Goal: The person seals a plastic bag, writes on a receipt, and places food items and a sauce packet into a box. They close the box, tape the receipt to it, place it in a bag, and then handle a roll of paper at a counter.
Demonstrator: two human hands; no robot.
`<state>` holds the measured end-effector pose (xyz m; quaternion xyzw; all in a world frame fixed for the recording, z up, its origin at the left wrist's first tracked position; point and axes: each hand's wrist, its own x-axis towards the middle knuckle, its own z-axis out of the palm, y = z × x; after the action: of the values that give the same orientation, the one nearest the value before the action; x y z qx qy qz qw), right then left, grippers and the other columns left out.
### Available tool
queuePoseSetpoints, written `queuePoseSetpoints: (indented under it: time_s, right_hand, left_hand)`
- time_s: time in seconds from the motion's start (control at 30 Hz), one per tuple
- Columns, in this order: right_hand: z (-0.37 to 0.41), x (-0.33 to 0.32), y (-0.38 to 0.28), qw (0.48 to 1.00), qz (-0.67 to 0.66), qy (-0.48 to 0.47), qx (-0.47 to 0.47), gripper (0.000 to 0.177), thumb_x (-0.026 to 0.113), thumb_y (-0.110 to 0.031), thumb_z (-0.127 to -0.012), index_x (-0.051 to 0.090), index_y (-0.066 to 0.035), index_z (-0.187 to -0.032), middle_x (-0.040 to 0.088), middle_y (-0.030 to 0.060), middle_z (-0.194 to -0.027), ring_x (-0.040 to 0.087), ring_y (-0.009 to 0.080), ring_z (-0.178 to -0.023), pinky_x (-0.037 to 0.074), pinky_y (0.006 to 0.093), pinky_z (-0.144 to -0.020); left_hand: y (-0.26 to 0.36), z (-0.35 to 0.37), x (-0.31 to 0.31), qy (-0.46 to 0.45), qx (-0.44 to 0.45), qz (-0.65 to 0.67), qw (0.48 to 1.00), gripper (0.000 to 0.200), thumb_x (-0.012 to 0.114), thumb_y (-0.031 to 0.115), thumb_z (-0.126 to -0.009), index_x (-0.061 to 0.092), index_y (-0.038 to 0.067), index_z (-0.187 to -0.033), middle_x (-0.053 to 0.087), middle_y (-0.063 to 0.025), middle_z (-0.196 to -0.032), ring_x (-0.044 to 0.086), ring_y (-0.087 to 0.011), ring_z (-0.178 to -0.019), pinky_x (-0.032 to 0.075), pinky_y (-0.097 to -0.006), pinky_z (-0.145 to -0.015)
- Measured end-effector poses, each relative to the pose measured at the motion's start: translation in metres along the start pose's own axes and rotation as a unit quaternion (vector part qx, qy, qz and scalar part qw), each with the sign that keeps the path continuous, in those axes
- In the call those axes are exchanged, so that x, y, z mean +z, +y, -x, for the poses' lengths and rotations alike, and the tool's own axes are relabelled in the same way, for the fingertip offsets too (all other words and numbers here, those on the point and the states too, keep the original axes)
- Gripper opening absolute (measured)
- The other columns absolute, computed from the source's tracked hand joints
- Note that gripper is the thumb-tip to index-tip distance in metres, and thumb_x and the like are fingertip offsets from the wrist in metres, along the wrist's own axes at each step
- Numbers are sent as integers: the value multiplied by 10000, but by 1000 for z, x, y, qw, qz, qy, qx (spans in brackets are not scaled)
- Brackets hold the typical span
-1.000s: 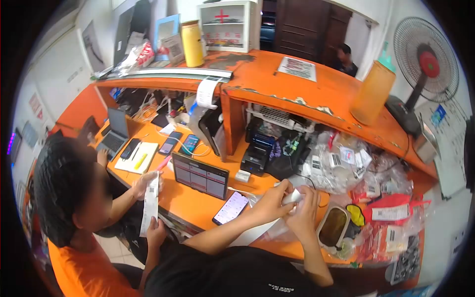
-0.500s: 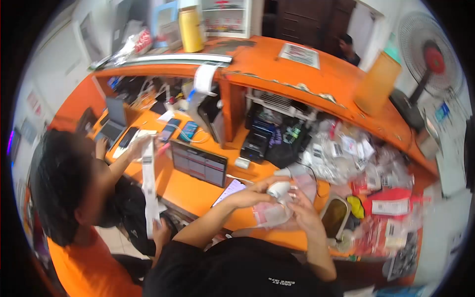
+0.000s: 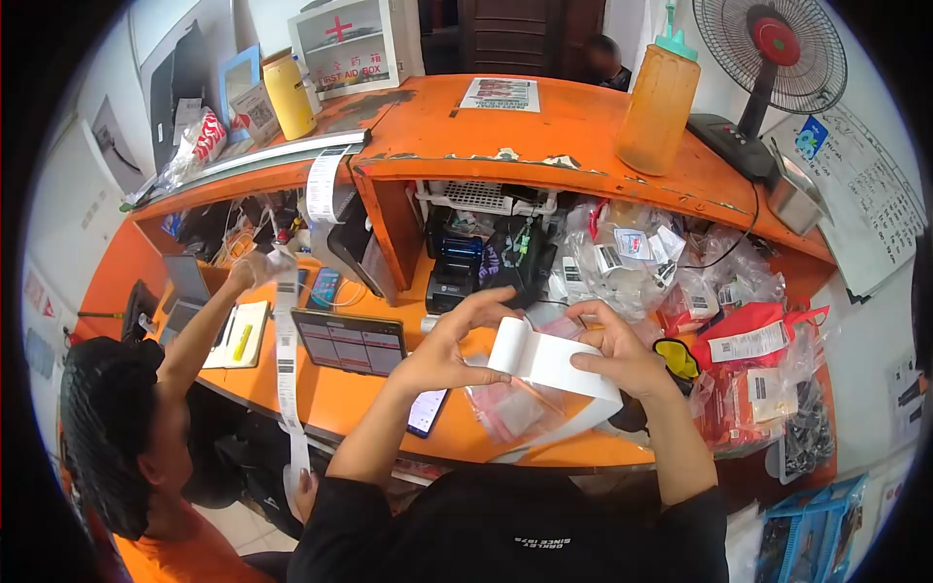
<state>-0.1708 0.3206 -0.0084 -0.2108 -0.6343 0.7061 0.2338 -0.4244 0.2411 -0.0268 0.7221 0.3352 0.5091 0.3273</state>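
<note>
My left hand (image 3: 452, 345) curls around a white roll of paper (image 3: 510, 342), thumb below and fingers at the upper end. From the roll a wide paper strip (image 3: 556, 358) stretches to my right hand (image 3: 627, 360), whose thumb presses on the strip. The loose end curves down and back over the desk. Beneath my hands lie clear plastic bags (image 3: 510, 413) with pinkish edges. A phone (image 3: 426, 412) with a lit screen rests on the desk near my left wrist.
A tablet (image 3: 350, 340) stands left of my hands. Behind are a black printer (image 3: 452, 282) and heaped plastic packages (image 3: 632, 257). At left, a co-worker (image 3: 112, 428) holds a long printed paper strip (image 3: 287, 360). An orange bottle (image 3: 659, 102) and a fan (image 3: 768, 49) are on the shelf.
A long stretch of paper now runs off the roll between my hands, which are farther apart. The view has shifted. The co-worker still holds the printed strip.
</note>
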Motion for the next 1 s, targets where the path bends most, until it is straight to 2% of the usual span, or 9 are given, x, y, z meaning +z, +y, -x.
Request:
queuePoseSetpoints:
  time_s: [0.13, 0.27, 0.37, 0.53, 0.63, 0.7, 0.8, 0.9, 1.0]
  right_hand:
    - [0, 4, -14, 999, 45, -12, 0, 560, 620, 16, -795, 323, -71, -1262, 635, 92, -848, 594, 82, -742, 447, 197, -627]
    - [-5, 6, -5, 997, 70, -3, -25, 557, 629, -2, -797, 324, -69, -1258, 622, 72, -810, 579, 74, -714, 429, 195, -593]
    - [-5, 8, -5, 994, 109, -6, -18, 544, 633, -16, -802, 341, -60, -1260, 618, 66, -826, 579, 83, -737, 437, 206, -616]
    - [-28, 17, 22, 982, 162, -18, -99, 539, 665, -81, -817, 378, -49, -1272, 593, 85, -1032, 573, 137, -931, 465, 274, -752]
    - [-36, 30, 38, 986, 82, 22, -142, 543, 660, -85, -827, 371, -47, -1284, 595, 67, -1005, 571, 135, -923, 459, 270, -797]
    - [-34, 36, 39, 989, 26, 27, -142, 520, 654, -75, -831, 387, -34, -1276, 585, 69, -1031, 568, 138, -950, 452, 276, -836]
    - [-31, 45, 44, 981, -5, 80, -178, 389, 628, -47, -839, 464, -21, -1190, 556, 72, -1084, 551, 130, -990, 447, 267, -837]
    - [-33, 52, 52, 965, -38, 127, -226, 343, 619, -21, -831, 485, -20, -1147, 547, 71, -1079, 545, 125, -991, 447, 262, -833]
    - [-33, 48, 47, 969, -70, 124, -204, 330, 615, 6, -819, 491, -14, -1123, 539, 75, -1078, 546, 129, -994, 450, 268, -834]
  left_hand:
    - [12, -8, -2, -94, 6, -90, 992, 667, 760, -3, -603, 519, 25, -1224, 537, -133, -1164, 554, -249, -1055, 478, -348, -863]
    - [12, -8, 3, -72, 20, -133, 988, 625, 729, -32, -611, 537, 31, -1203, 534, -128, -1153, 554, -260, -1051, 500, -328, -826]
    - [23, -9, 9, -55, -74, -105, 990, 576, 714, -44, -626, 557, 32, -1174, 536, -111, -1141, 551, -273, -1062, 502, -331, -819]
    - [18, -13, 7, -163, 31, -183, 969, 734, 658, -65, -638, 447, 70, -1327, 488, -144, -1282, 512, -317, -1114, 488, -343, -802]
    - [25, -12, 2, -156, -34, -158, 974, 829, 600, -84, -624, 345, 80, -1396, 440, -157, -1348, 498, -335, -1117, 478, -336, -808]
    - [23, -8, 6, -125, -51, -127, 983, 862, 565, -92, -602, 302, 50, -1411, 432, -162, -1359, 509, -299, -1115, 469, -331, -831]
    - [6, -2, 20, 83, 10, 147, 986, 692, 605, -90, -655, 412, -14, -1315, 462, -158, -1300, 507, -188, -1106, 476, -319, -849]
    - [-12, 3, 27, 116, -108, 123, 980, 479, 657, -62, -736, 506, -24, -1188, 462, -125, -1253, 529, -168, -1074, 476, -283, -856]
    - [-9, -1, 38, 147, -58, 78, 984, 357, 675, -16, -781, 542, -25, -1112, 530, -91, -1119, 554, -153, -1036, 483, -259, -838]
